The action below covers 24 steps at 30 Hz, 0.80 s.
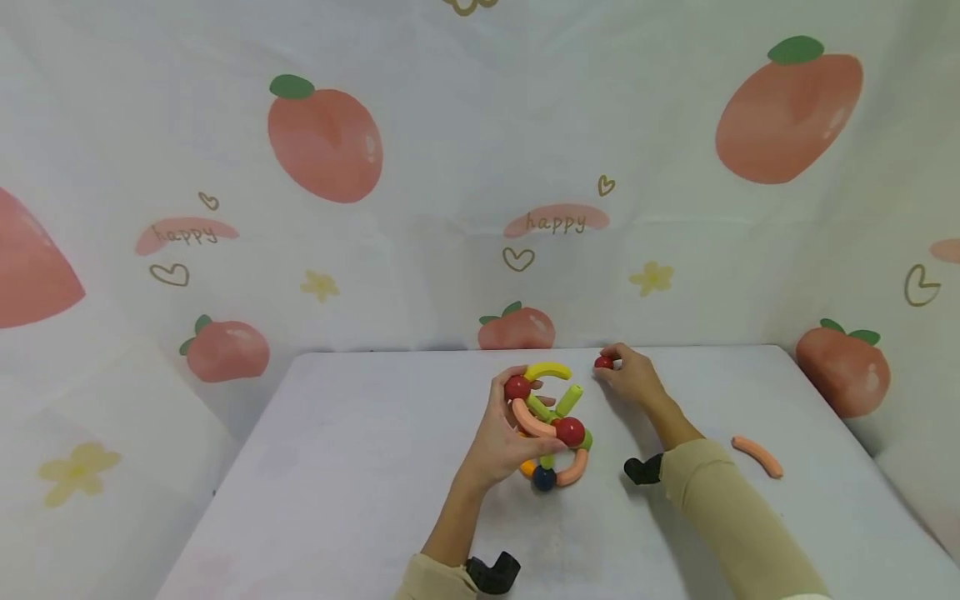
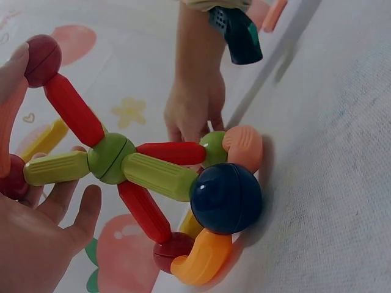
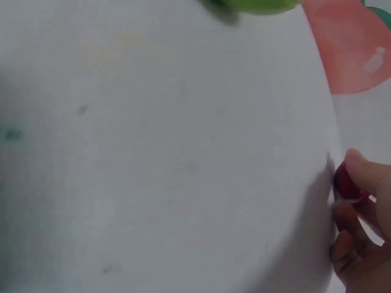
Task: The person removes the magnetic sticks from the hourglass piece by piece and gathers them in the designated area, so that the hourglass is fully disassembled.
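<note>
My left hand (image 1: pixel 491 442) holds a construction of magnetic balls and sticks, with a salmon curved stick (image 1: pixel 531 421) and a red ball (image 1: pixel 517 387) close to its thumb and fingers. In the left wrist view, straight sticks meet at a green ball (image 2: pixel 112 159). A dark blue ball (image 2: pixel 226 198) sits low on the construction, near the white tabletop, beside an orange curved stick (image 2: pixel 204 256). Over by the table's back edge, my right hand (image 1: pixel 633 379) pinches a small red ball (image 1: pixel 603 362) between thumb and fingers; the right wrist view shows this ball partly covered.
A loose salmon curved stick (image 1: pixel 757 457) lies on the white table (image 1: pixel 360 467), right of the right forearm. Behind the table hangs a fruit-print cloth (image 1: pixel 435 167). Black wrist-worn pieces (image 1: pixel 643 470) stick out by both sleeves.
</note>
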Each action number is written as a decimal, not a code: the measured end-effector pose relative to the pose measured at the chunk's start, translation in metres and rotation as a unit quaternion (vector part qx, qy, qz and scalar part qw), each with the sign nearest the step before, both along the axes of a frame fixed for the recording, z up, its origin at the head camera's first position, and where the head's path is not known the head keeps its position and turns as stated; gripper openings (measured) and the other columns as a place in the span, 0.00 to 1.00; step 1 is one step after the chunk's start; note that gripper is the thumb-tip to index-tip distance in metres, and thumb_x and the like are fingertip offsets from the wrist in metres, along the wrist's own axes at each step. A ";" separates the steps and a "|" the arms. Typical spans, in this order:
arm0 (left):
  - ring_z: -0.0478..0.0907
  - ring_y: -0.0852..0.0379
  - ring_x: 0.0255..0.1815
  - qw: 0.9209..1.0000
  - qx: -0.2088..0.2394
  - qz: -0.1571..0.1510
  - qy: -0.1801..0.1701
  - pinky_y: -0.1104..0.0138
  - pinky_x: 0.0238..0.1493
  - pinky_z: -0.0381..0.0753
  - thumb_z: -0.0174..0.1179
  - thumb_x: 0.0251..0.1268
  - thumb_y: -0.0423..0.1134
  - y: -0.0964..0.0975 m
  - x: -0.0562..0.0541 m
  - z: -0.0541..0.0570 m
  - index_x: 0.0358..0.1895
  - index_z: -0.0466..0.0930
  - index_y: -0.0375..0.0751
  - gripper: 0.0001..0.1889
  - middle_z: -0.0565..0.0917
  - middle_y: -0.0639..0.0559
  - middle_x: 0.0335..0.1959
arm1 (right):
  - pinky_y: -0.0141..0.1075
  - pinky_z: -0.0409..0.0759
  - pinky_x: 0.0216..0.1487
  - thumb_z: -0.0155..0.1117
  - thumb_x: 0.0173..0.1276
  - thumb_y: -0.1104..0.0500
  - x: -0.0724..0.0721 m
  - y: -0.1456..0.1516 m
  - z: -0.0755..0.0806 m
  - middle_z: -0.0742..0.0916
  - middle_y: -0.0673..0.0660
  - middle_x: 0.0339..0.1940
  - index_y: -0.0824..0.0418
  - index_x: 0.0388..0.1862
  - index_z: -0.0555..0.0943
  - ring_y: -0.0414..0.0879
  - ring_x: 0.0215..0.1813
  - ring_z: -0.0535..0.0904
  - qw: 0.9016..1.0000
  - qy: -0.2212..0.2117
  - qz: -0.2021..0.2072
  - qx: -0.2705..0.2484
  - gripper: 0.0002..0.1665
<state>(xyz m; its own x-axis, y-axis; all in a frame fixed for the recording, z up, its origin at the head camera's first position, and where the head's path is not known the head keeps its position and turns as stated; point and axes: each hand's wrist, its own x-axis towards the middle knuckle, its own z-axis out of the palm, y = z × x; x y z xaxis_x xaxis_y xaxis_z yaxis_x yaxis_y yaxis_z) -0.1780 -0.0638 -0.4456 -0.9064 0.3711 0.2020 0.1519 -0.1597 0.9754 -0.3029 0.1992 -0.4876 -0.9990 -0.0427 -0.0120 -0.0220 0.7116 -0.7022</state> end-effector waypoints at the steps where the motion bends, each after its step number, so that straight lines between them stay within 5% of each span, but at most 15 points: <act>1: 0.73 0.40 0.72 1.000 0.000 -0.001 0.001 0.62 0.62 0.83 0.76 0.55 0.31 0.000 0.000 0.000 0.76 0.51 0.57 0.51 0.70 0.48 0.69 | 0.56 0.78 0.64 0.66 0.73 0.55 0.000 0.001 -0.001 0.81 0.70 0.64 0.64 0.67 0.72 0.63 0.62 0.77 1.000 -0.001 0.003 0.005 0.28; 4: 0.73 0.41 0.72 1.000 -0.005 -0.005 -0.001 0.63 0.62 0.83 0.76 0.55 0.32 0.000 0.000 0.001 0.76 0.50 0.57 0.51 0.70 0.49 0.69 | 0.59 0.77 0.66 0.65 0.73 0.54 0.005 0.000 0.006 0.80 0.71 0.66 0.64 0.70 0.71 0.65 0.64 0.77 0.999 0.014 0.012 0.026 0.31; 8: 0.71 0.37 0.73 1.000 -0.006 -0.006 0.005 0.63 0.62 0.83 0.76 0.55 0.32 -0.003 -0.001 0.003 0.76 0.49 0.56 0.51 0.69 0.48 0.69 | 0.56 0.83 0.57 0.63 0.76 0.53 0.019 -0.012 0.037 0.82 0.70 0.63 0.64 0.69 0.73 0.62 0.55 0.82 0.996 0.082 0.041 0.019 0.28; 15: 0.74 0.42 0.71 1.000 -0.010 0.000 0.021 0.64 0.61 0.83 0.76 0.55 0.33 -0.007 -0.003 0.004 0.75 0.50 0.58 0.51 0.70 0.47 0.68 | 0.39 0.83 0.50 0.63 0.76 0.49 0.062 -0.052 0.093 0.89 0.53 0.51 0.56 0.60 0.83 0.47 0.48 0.81 0.973 0.131 0.180 -0.054 0.20; 19: 0.73 0.46 0.70 0.999 -0.010 -0.002 0.030 0.64 0.61 0.83 0.77 0.55 0.36 -0.005 -0.003 0.001 0.75 0.50 0.58 0.50 0.70 0.46 0.67 | 0.33 0.81 0.44 0.70 0.71 0.54 0.073 -0.064 0.099 0.89 0.49 0.44 0.55 0.54 0.86 0.42 0.43 0.80 0.963 0.172 0.204 -0.039 0.15; 24: 0.72 0.44 0.70 0.999 0.002 -0.006 0.032 0.64 0.61 0.84 0.77 0.54 0.35 -0.002 -0.002 -0.002 0.74 0.50 0.57 0.51 0.69 0.47 0.66 | 0.33 0.82 0.40 0.73 0.66 0.58 0.075 -0.067 0.097 0.89 0.53 0.40 0.59 0.49 0.86 0.43 0.39 0.79 0.954 0.245 0.171 -0.010 0.14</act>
<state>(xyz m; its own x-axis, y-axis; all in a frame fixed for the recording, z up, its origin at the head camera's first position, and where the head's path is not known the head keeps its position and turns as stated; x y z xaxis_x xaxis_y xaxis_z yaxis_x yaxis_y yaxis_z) -0.1798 -0.0654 -0.4476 -0.8872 0.3803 0.2613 0.2122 -0.1666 0.9629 -0.2281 0.1323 -0.3910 -0.8119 -0.3627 0.4575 -0.5801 0.5900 -0.5616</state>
